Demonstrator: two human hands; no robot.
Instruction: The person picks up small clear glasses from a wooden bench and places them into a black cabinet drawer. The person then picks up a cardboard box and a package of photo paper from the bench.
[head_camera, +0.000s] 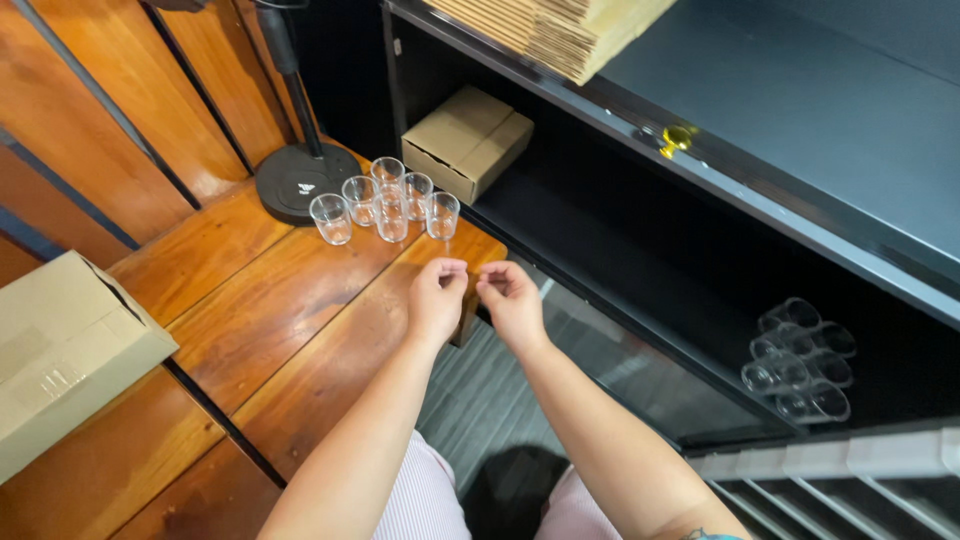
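The wooden bench (250, 310) runs diagonally; a dark cabinet (800, 130) with an open shelf stands to its right. A closed cardboard box (60, 350) sits at the bench's left edge, a smaller box (467, 140) on the shelf. 6 clear glasses (385, 203) cluster beside a round black stand base (300, 180); more glasses (800, 360) lie inside the cabinet. The left hand (437, 300) and right hand (512, 303) meet fingertip to fingertip just short of the cluster, each grip pinched; whether anything is held cannot be told. Judgement: keep wrists low and move slowly near the packed glasses.
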